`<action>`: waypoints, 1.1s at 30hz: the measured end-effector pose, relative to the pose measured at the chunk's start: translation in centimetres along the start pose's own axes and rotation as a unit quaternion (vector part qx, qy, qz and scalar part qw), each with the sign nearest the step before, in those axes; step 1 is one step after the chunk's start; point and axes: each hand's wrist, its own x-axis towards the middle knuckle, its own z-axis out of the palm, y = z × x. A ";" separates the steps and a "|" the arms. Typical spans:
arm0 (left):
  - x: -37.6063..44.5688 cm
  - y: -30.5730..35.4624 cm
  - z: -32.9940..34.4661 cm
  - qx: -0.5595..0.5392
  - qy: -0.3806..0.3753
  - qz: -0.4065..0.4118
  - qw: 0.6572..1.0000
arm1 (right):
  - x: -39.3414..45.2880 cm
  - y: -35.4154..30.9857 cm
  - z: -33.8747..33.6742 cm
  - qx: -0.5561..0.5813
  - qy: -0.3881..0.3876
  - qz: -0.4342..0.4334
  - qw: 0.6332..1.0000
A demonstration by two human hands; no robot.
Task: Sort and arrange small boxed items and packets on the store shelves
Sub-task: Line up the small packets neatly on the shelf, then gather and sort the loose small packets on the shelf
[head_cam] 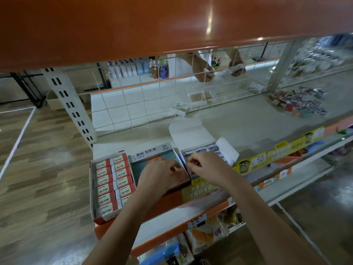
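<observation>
- the middle box [152, 161], grey with an open top and printed lettering on its far wall, sits under the left hand [162, 174]; it looks nearly empty, its bare floor showing, which is probably why the hands are working here.
- the left hand lies over that box's near right corner with fingers bent; whether it holds a small item or just steadies the wall, i cannot tell.
- the right hand [205, 166] is just beside the left, fingers curled and thumb meeting forefinger in what looks like a pinch; whatever is in the pinch is too small and blurred to name.
- under and beyond the right hand stands a white carton [200, 139] with its flaps folded back, small blue-and-white boxes [201, 150] packed upright inside, so they can be lifted out one by one.
- left of the left hand, a red-edged tray [109, 185] holds two tidy rows of little boxes marked 2b.
- all three containers sit side by side at the front edge of the shelf [248, 123], faces forward for shoppers.
- far right of the hands, a loose heap of packets [299, 104] lies unsorted; likely still to be arranged.
- behind the wire back panel [124, 104], another person's arm shows.
</observation>
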 end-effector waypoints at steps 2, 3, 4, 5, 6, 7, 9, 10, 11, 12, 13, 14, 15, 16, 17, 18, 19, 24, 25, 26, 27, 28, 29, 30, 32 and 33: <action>0.9 0.4 -1.1 -0.018 0.036 0.006 0.999 | -0.2 0.6 -1.2 -0.007 0.022 -0.010 1.000; 1.4 0.9 -1.6 -0.016 0.058 0.015 0.998 | -0.3 1.0 -2.0 -0.017 0.042 -0.012 0.999; 1.9 1.6 -2.1 -0.008 0.073 0.028 0.997 | -0.6 1.6 -2.9 -0.031 0.060 -0.012 0.998; 2.4 2.5 -2.5 0.000 0.084 0.044 0.996 | -0.9 2.3 -3.7 -0.047 0.075 -0.007 0.996; 3.0 3.6 -2.6 0.007 0.087 0.061 0.994 | -1.2 3.1 -4.6 -0.064 0.087 0.000 0.994; 3.6 4.9 -2.6 0.013 0.087 0.078 0.993 | -1.5 4.1 -5.5 -0.079 0.098 0.008 0.992; 4.9 7.7 -2.0 0.040 0.076 0.111 0.990 | -2.2 6.2 -7.0 -0.101 0.116 0.024 0.988; 5.6 9.3 -1.5 0.060 0.070 0.128 0.988 | -2.7 7.5 -7.7 -0.112 0.122 0.034 0.986; 6.2 10.9 -0.9 0.076 0.064 0.143 0.985 | -3.3 8.8 -8.4 -0.122 0.126 0.043 0.984; 6.9 12.7 -0.3 0.089 0.060 0.157 0.982 | -3.9 10.3 -9.1 -0.132 0.129 0.055 0.981; 7.6 14.5 0.5 0.098 0.055 0.168 0.979 | -4.6 11.8 -9.8 -0.140 0.133 0.064 0.979; 8.3 16.3 1.3 0.102 0.048 0.175 0.978 | -5.3 13.3 -10.5 -0.146 0.137 0.071 0.977; 9.0 18.1 2.2 0.103 0.040 0.179 0.978 | -6.0 15.0 -11.1 -0.153 0.137 0.078 0.976; 9.9 19.9 3.2 0.105 0.029 0.182 0.977 | -6.7 16.8 -11.8 -0.161 0.134 0.087 0.974; 10.7 21.8 4.3 0.109 0.019 0.184 0.977 | -7.4 18.6 -12.5 -0.169 0.130 0.099 0.972; 11.6 23.6 5.4 0.112 0.008 0.185 0.976 | -8.0 20.4 -13.2 -0.173 0.128 0.113 0.970; 12.6 25.4 6.4 0.113 -0.002 0.186 0.976 | -8.7 22.2 -13.9 -0.175 0.132 0.127 0.967; 17.9 32.9 10.7 0.104 -0.034 0.190 0.976 | -11.2 30.6 -17.0 -0.167 0.144 0.171 0.960; 19.0 34.2 11.5 0.111 -0.037 0.192 0.974 | -11.4 32.2 -17.4 -0.166 0.144 0.180 0.959; 20.0 35.3 12.1 0.117 -0.039 0.196 0.973 | -11.5 33.7 -18.0 -0.162 0.147 0.189 0.957; 20.9 36.4 12.6 0.121 -0.042 0.198 0.972 | -11.5 35.0 -18.5 -0.154 0.151 0.197 0.956; 21.9 37.3 13.2 0.120 -0.043 0.198 0.972 | -11.4 36.3 -19.0 -0.143 0.153 0.204 0.956; 22.9 38.1 13.7 0.119 -0.041 0.198 0.972 | -11.3 37.6 -19.5 -0.134 0.155 0.208 0.956; 24.0 38.8 14.1 0.118 -0.038 0.199 0.972 | -11.0 38.7 -20.1 -0.127 0.153 0.212 0.957; 26.3 40.0 14.7 0.121 -0.034 0.204 0.971 | -10.4 40.8 -21.1 -0.117 0.150 0.221 0.957; 27.6 40.6 15.0 0.127 -0.034 0.206 0.970 | -9.8 42.0 -21.7 -0.112 0.149 0.224 0.957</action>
